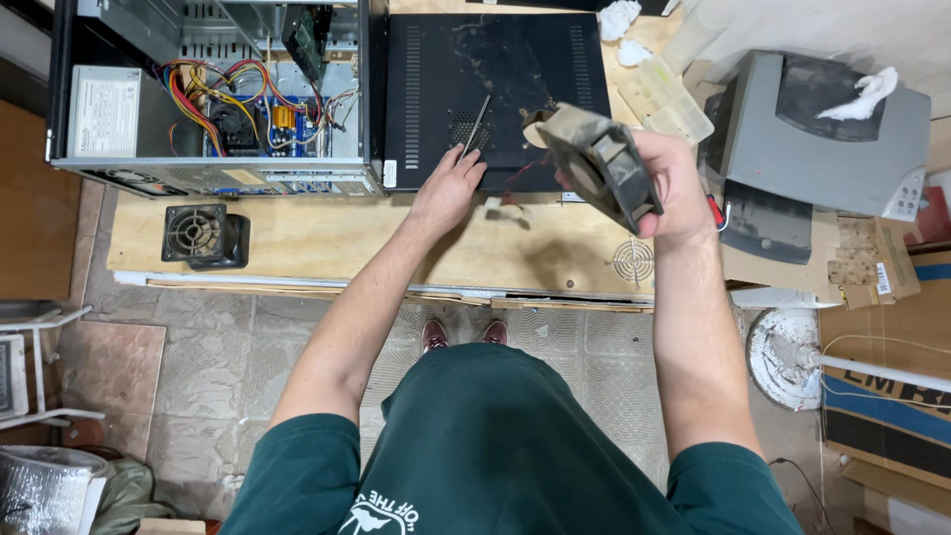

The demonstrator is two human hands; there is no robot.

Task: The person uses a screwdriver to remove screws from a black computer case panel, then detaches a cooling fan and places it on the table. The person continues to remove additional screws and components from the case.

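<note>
Green-shirted person over a wooden bench (297, 243); dusty fan raised at 1 o'clock

Right hand (676, 188) fingers curl round the dusty case fan (599, 166), tilted as if for inspection; left hand (448, 188), fingers loosely together, touches a screwdriver (476, 124) on the black side panel (495, 89); open computer case (213, 94) at 11 o'clock.

Two hands are in view: the left hand (451, 188) and the right hand (674, 183). Two cooling fans: one dusty fan (599, 166) held up at right, one black fan (203, 236) on the tabletop (327, 243) at left. One open computer case (213, 94) far left, one black side panel (485, 84) beside it, one screwdriver (476, 124) on that panel. One round fan grille (633, 262) near right. One grey printer (827, 134) far right. Three white paper wads.
</note>
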